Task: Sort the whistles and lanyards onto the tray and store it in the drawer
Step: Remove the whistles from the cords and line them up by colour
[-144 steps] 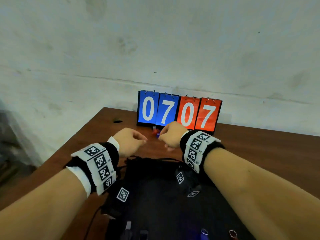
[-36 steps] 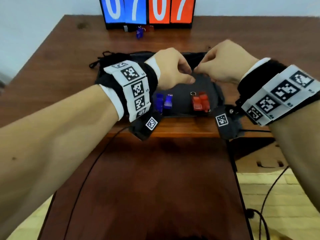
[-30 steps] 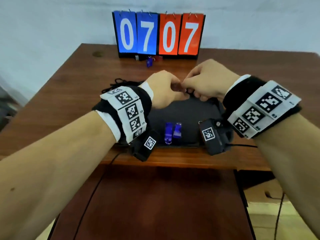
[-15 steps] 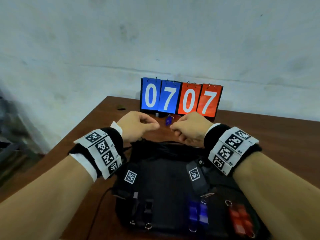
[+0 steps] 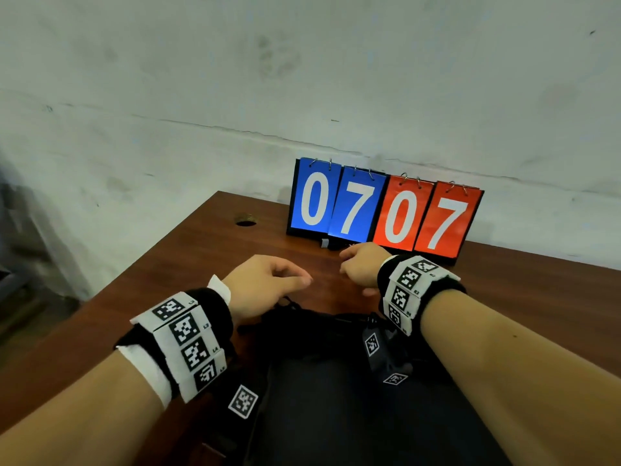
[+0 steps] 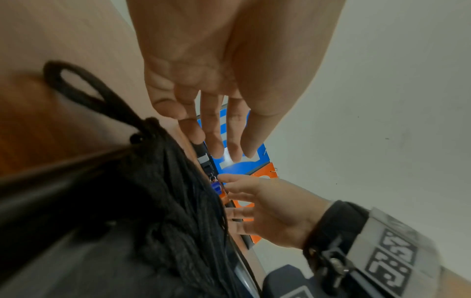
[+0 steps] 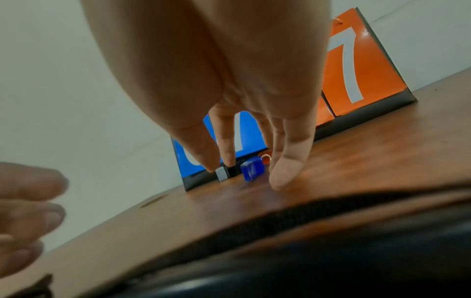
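Left hand: we find the left hand just left of centre in the head view, above the bench. Its fingers are loose and nearly straight, holding nothing.
Right hand: the right hand sits just right of centre, at the foot of the scoreboard. Its fingers point down, released and spread to either side of the blue whistle; we cannot tell whether any touches it.
Blue whistle: the blue whistle lies on the bench at the middle of the right wrist view, just in front of the scoreboard.
Red whistle: the red whistle is just behind the blue one, mostly hidden by a finger, with its metal ring showing.
Lanyards: the black lanyards fill the lower left of the left wrist view, bunched along the tray's far edge, with one loop out on the bench.
Tray: the black tray lies on the bench at lower centre of the head view, between our forearms.
Scoreboard: it reads 07 in blue and 07 in red, and stands upright at the bench's far edge near the wall.
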